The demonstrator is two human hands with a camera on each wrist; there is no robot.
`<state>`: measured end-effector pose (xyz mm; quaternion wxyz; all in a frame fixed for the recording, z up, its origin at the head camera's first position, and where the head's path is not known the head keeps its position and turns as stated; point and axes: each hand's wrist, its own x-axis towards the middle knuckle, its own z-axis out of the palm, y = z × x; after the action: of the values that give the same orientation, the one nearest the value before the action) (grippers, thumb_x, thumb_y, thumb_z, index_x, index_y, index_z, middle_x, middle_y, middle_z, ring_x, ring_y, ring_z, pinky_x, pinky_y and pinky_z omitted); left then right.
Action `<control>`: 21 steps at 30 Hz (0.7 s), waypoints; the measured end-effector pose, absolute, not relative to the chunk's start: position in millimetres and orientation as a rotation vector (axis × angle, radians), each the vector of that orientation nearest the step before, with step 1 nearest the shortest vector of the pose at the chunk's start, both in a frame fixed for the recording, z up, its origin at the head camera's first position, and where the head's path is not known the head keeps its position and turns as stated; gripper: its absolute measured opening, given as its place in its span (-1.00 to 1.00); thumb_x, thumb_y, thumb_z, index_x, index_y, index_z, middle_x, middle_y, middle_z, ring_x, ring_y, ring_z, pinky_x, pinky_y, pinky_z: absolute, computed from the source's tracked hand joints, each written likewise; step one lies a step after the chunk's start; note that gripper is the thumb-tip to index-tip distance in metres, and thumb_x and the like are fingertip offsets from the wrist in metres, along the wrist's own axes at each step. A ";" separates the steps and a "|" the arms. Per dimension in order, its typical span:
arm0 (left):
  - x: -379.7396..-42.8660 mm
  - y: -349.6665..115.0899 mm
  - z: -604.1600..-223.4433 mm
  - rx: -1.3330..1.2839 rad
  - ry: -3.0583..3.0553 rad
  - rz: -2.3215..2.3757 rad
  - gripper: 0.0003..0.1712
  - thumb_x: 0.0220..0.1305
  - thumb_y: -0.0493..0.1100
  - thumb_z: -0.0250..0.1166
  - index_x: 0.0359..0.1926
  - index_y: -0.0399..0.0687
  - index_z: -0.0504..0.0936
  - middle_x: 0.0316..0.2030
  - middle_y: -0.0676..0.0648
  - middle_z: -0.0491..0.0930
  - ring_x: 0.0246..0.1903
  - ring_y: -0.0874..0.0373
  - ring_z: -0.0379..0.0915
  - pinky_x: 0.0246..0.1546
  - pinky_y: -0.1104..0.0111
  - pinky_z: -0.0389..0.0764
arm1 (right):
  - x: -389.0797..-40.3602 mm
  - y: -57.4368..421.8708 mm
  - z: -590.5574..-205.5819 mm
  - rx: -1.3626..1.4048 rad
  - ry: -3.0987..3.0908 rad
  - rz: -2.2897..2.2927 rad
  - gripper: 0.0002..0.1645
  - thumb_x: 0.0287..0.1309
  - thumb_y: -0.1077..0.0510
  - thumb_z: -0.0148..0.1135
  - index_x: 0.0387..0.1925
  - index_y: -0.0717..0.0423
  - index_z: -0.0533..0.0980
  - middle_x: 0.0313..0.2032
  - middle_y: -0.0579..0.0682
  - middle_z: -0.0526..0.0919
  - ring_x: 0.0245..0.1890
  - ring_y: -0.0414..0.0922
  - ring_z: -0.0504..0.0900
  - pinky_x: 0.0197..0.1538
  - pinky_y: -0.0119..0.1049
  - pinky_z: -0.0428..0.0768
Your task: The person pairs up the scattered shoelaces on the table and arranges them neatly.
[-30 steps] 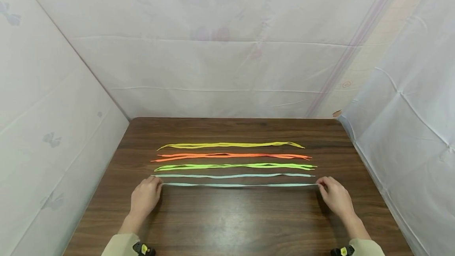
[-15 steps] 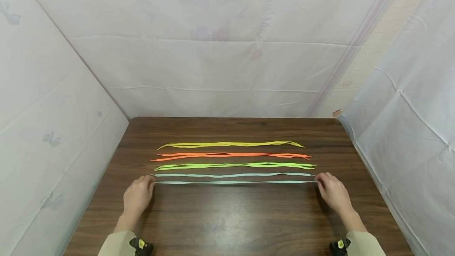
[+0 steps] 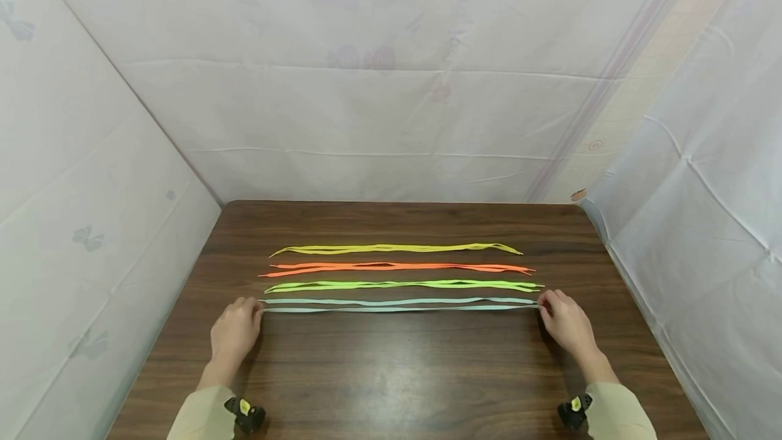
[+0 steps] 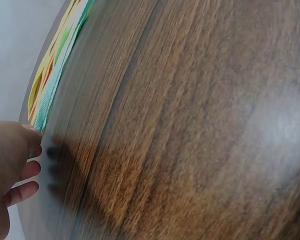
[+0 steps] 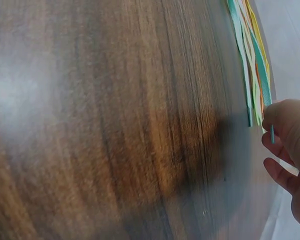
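Note:
A pale teal shoelace (image 3: 400,309) runs sideways between my two hands, fairly straight. My left hand (image 3: 235,330) pinches its left end between thumb and forefinger. At the other end, my right hand (image 3: 568,323) pinches the lace near its tip, and the hard tip pokes out below the fingers in the right wrist view. Just behind lies a second teal shoelace (image 3: 400,302), nearly parallel and very close to the held one. Its tipped end (image 5: 250,117) rests beside my right fingers. In the left wrist view, the fingertips cover the end of the held lace.
Farther back on the brown wooden table (image 3: 391,365) lie rows of green shoelaces (image 3: 452,284), orange shoelaces (image 3: 421,266) and yellow shoelaces (image 3: 415,248). White sheeting (image 3: 366,114) stands behind the table's far edge and along both sides.
Both hands have moved away from me, bringing the held shoelace closer to the other teal one. My left hand has also shifted left, and my right hand slightly left since half a second ago.

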<state>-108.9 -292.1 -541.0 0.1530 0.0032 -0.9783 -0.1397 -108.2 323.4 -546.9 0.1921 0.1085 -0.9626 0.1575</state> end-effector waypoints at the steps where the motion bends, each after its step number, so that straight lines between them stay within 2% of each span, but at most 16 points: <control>1: -109.4 -292.3 -541.6 0.020 -2.816 -0.401 -0.93 0.05 -0.32 0.32 -0.41 -0.21 0.59 -0.46 -0.15 0.55 -0.51 -0.07 0.48 -0.62 0.12 0.46 | -109.1 323.3 -547.4 0.302 -2.706 0.445 -0.76 -0.20 0.42 0.35 -0.48 0.14 0.48 -0.53 -0.02 0.49 -0.58 -0.14 0.44 -0.54 -0.23 0.41; 12: -111.5 -294.0 -541.2 0.025 -2.828 -0.416 -0.91 0.03 -0.32 0.33 -0.40 -0.22 0.58 -0.45 -0.18 0.59 -0.49 -0.11 0.51 -0.63 0.11 0.47 | -114.6 319.2 -545.6 0.289 -2.763 0.430 -0.79 -0.14 0.38 0.33 -0.47 0.13 0.45 -0.55 -0.04 0.47 -0.59 -0.14 0.41 -0.56 -0.25 0.36; 21: -114.2 -298.5 -542.0 0.060 -2.874 -0.412 -0.92 0.04 -0.31 0.33 -0.41 -0.22 0.57 -0.48 -0.14 0.55 -0.54 0.00 0.46 -0.64 0.16 0.45 | -117.8 316.9 -546.4 0.314 -2.769 0.417 -0.77 -0.18 0.38 0.35 -0.50 0.12 0.45 -0.58 -0.06 0.43 -0.61 -0.15 0.36 -0.57 -0.26 0.32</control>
<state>-114.2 -298.5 -542.0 0.1184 0.0206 -0.9827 -0.1409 -117.8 316.9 -546.4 0.1612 0.1100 -0.9698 0.1460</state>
